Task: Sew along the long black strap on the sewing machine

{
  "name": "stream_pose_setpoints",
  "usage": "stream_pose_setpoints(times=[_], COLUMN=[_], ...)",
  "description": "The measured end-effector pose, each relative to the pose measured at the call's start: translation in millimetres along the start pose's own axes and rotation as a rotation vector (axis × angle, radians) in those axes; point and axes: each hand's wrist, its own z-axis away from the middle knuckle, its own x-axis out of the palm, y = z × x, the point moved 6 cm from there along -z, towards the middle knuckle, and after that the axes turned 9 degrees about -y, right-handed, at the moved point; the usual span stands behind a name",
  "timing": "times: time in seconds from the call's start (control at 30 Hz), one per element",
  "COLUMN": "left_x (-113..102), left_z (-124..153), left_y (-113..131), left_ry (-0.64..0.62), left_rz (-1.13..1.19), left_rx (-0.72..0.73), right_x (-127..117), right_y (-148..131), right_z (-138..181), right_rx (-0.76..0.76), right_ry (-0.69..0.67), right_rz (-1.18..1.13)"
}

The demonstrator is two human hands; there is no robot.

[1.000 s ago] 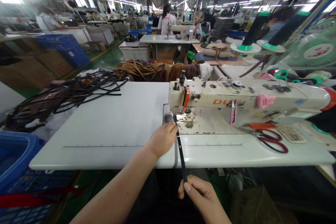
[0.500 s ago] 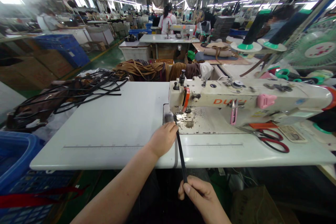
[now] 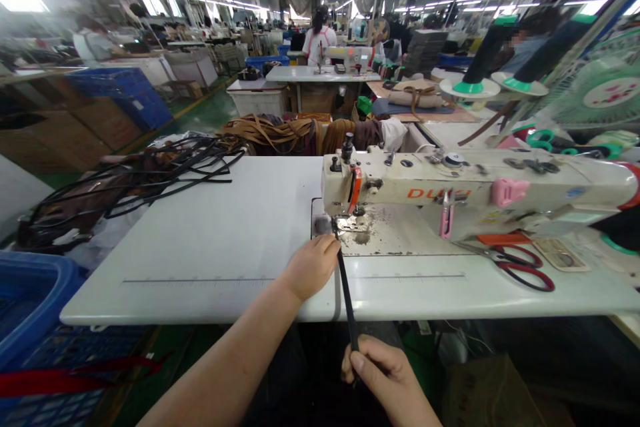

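Strap, thin and black, runs in a nearly straight line from the presser foot of the sewing machine toward the person, over the front edge of the desk and down to the right hand. Its long axis lies almost front to back, leaning slightly right as it nears the body, and it looks taut between its two ends.

The left hand is the nearer one to the needle end. It rests on the desk just left of the strap, fingers curled and closed, with the fingertips touching the strap just in front of the foot; whether it pinches the strap or only presses beside it cannot be told. Its forearm comes in from the lower left at a slant.

The right hand sits below and in front of the desk edge, closed around the strap's near end, thumb on top, knuckles up.

Red scissors lie on the desk to the right of the machine bed, well apart from both hands. A tangle of black straps lies at the far left of the desk, with brown ones piled behind it. A blue crate stands at the left.
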Motion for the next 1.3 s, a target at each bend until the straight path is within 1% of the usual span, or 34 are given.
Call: stream_pose_setpoints(times=[0.17,0.23,0.4,0.47,0.57,0.63,0.7,0.73,0.83,0.9,0.97,1.07,1.3], left_x=[0,-1,1,2,1,-1,-3,-4,-5,-5,-5,-4,-3], left_z=[0,0,-1,-1,-1,-1,-2,-2,-3,-3,-3,-3,-2], left_y=[-1,-1,-1,-1,-1,-1,0,-1,-2,-3,-3,-4,-2], left_ry=[0.008,0.013,0.013,0.010,0.018,0.022,0.020,0.019,0.003,-0.017,-0.027,-0.019,-0.019], left_rz=[0.019,0.028,0.039,0.039,0.036,0.036,0.041,0.046,0.071,0.089,0.101,0.103,0.042], left_rx=[-0.022,-0.017,0.000,0.002,0.002,-0.002,0.001,0.000,-0.016,-0.026,-0.037,-0.050,-0.027], right_x=[-6,-7,-5,-7,-13,-16,-16,-15,-11,-10,-12,-13,-6], right_y=[-1,0,13,19,17,8,2,2,2,1,0,1,3], right_z=[-3,-3,-3,-3,-7,-14,-23,-28,-39,-40,-38,-29,-6], right_rx=[-0.072,-0.078,0.003,0.044,0.045,0.013,0.017,0.038,0.072,0.045,0.023,0.032,0.051], right_ry=[0.074,0.095,0.114,0.155,0.249,0.270,0.226,0.188,0.076,0.051,0.056,0.049,-0.062], right_rz=[0.037,0.034,-0.015,-0.019,0.124,0.237,0.264,0.226,0.010,-0.078,-0.075,-0.036,0.040])
